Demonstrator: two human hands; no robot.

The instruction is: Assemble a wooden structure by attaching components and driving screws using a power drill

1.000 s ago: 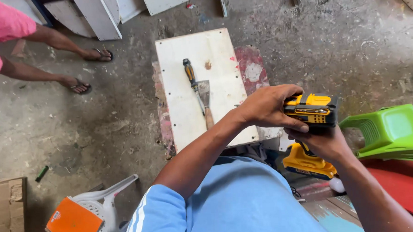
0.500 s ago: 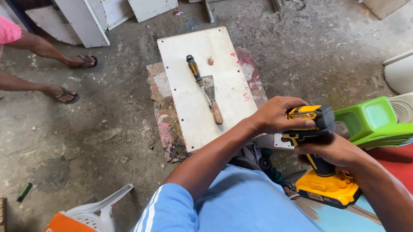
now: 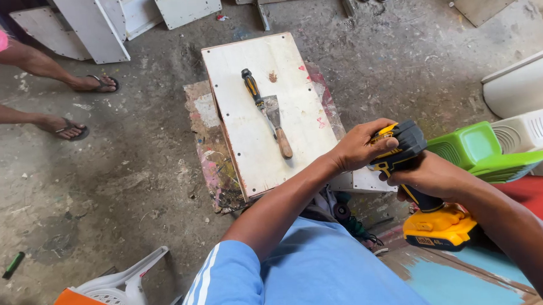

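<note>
white board [image 3: 264,119] sits on the low stand, screwdriver [image 3: 251,88] and scraper [image 3: 277,123] loose on top. left hand [image 3: 360,147] wraps the cordless drill [image 3: 416,183] head, right hand [image 3: 428,176] clamped on its grip, right of the board. risk: trigger bump with fingers at the chuck end, pinch likely.

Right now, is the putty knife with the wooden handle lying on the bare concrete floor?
No, the putty knife lies on the white board, beside a screwdriver, while both hands hold the cordless drill.
</note>
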